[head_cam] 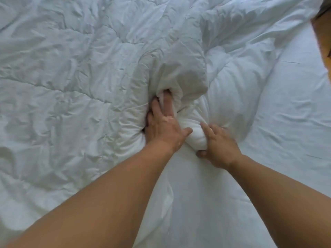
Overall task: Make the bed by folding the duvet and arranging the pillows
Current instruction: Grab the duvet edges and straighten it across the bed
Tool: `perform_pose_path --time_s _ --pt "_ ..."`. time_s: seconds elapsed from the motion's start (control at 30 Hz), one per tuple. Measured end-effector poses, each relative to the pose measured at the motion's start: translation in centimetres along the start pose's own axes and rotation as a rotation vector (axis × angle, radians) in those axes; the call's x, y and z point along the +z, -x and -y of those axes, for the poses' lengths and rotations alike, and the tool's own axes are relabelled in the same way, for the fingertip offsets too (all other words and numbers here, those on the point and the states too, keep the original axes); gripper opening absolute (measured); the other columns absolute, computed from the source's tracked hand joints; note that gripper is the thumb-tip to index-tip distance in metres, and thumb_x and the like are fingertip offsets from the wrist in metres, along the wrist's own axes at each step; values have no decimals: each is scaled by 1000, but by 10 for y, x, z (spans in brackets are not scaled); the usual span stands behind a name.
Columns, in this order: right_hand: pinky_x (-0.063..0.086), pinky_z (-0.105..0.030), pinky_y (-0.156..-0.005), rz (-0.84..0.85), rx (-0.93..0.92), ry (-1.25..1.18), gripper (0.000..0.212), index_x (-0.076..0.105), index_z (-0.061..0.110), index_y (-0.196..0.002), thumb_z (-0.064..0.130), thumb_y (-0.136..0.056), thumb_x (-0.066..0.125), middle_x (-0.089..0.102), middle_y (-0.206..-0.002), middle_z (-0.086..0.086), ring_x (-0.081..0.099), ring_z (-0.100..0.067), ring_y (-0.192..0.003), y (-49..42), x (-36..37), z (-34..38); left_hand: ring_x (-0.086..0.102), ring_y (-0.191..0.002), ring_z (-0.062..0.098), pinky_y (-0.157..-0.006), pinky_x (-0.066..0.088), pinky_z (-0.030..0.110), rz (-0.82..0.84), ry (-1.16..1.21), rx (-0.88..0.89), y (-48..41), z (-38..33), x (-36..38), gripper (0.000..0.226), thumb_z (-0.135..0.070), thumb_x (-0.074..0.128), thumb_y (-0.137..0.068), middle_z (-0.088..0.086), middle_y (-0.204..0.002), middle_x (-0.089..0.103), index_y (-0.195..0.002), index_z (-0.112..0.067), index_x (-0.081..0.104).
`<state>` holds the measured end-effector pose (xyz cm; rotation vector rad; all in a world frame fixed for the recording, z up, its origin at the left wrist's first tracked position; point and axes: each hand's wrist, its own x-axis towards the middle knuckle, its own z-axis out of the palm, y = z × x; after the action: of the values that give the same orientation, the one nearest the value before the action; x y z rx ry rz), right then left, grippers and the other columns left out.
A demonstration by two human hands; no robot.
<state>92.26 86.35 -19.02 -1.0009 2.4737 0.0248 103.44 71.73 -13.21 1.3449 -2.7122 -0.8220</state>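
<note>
Duvet [100, 65] bunch in firm grip of right hand [219, 146]; fingertips of left hand [163, 128] deep among folds, its grip unclear.
</note>
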Motion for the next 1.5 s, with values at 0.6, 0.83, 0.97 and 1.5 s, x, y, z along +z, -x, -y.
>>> perform_pose_path --time_s 0.6,0.83,0.97,1.5 --pt "51 -31 -93 337 186 239 40 55 66 -91 36 -67 67 69 -122 13 64 -15 -110 96 -87 -203 55 -124 32 -97 42 33 713 21 179 37 -54 25 41 -23 54 -93 10 -138 58 -134 -23 56" --pt "44 -41 -105 115 56 -128 106 39 21 -141 68 -52 73 47 -134 1 47 -23 -127 71 -34 -113 39 -141 29 -116 35 41 637 -97 24 51 -33 69 129 -78 59 -53 7 -156 32 -158 -21 12" --pt "48 -37 -74 -101 136 61 40 52 21 -115 22 -77 63 65 -107 -6 63 -34 -95 66 -7 -104 44 -136 28 -113 38 36 466 -131 14 73 -35 81 105 -46 75 -67 6 -148 42 -152 -16 20" --pt "47 -31 -80 183 407 377 17 58 25 -88 26 -95 42 68 -108 -2 60 -24 -93 186 -178 -266 60 -110 24 -95 50 36 743 18 338 113 -79 1 57 -36 69 -78 -1 -122 64 -132 -41 51"
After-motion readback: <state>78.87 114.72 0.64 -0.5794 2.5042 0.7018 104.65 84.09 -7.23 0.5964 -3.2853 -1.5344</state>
